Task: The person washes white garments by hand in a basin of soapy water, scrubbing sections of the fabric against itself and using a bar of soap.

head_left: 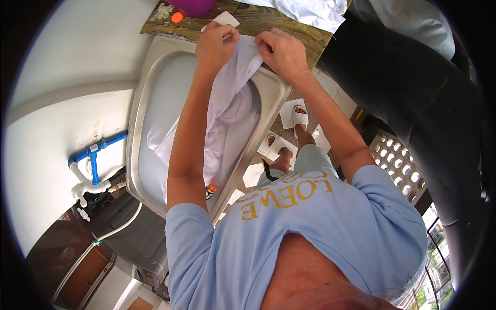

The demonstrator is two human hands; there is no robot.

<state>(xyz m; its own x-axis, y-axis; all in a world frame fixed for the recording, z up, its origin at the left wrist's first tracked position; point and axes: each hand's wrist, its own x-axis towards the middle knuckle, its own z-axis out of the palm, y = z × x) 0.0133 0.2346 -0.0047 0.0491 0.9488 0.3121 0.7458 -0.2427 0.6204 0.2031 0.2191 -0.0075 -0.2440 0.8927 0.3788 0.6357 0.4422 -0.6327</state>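
Observation:
A wet white cloth [238, 70] is stretched up over the far end of the steel sink [140, 150]. Its lower part lies bunched in the cloudy water. My left hand [216, 45] grips the cloth's upper edge, its fingers curled and partly hidden. Just beyond those fingers is a white block [225, 20] with rounded corners on the wooden top; I cannot tell whether they touch it. A short way to the right, my right hand [282, 51] pinches the same edge of the cloth.
On the wooden top [305, 42] are an orange cap [177, 17], pale scraps [162, 12], a purple container [194, 6] and more white fabric [305, 9]. Blue pipes with a white tap [85, 183] line the left wall. A large black covered object [403, 77] stands at the right.

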